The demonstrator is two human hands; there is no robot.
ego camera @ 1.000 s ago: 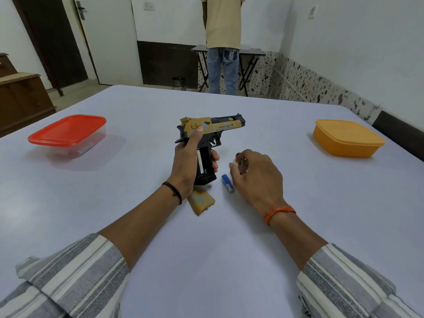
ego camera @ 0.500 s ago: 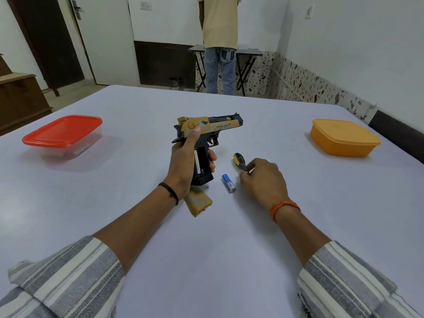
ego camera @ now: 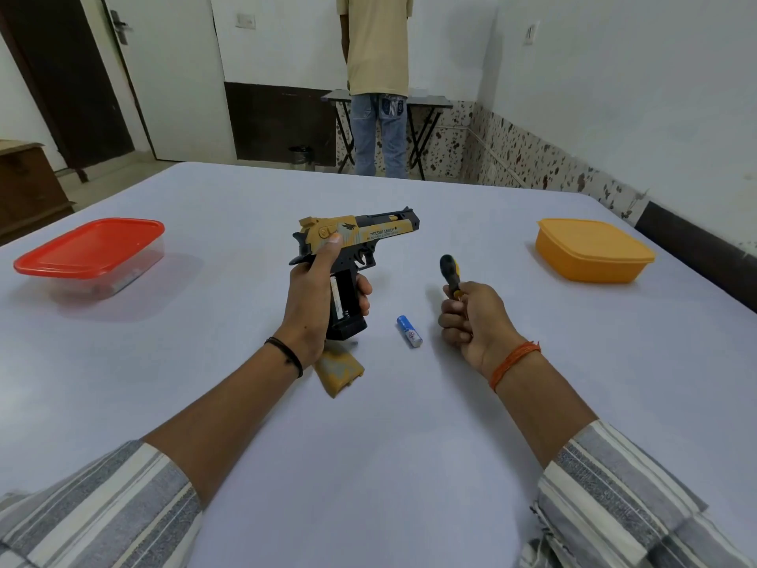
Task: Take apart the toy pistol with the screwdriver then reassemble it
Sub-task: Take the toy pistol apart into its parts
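A red-lidded box (ego camera: 88,256) sits far left on the bench (ego camera: 368,444). The left hand (ego camera: 315,305) grips the toy pistol (ego camera: 360,235) by its handle, upright above the bench, muzzle pointing right, with a yellow grip panel (ego camera: 338,373) lying under the wrist. A blue battery (ego camera: 409,331) lies just beside. The right hand (ego camera: 475,321) holds the screwdriver (ego camera: 449,274), handle up. An orange box (ego camera: 594,250) stands far right.

Left hand (ego camera: 315,297) raised, fingers curled gripping, right hand (ego camera: 471,321) fisted, forearms extended
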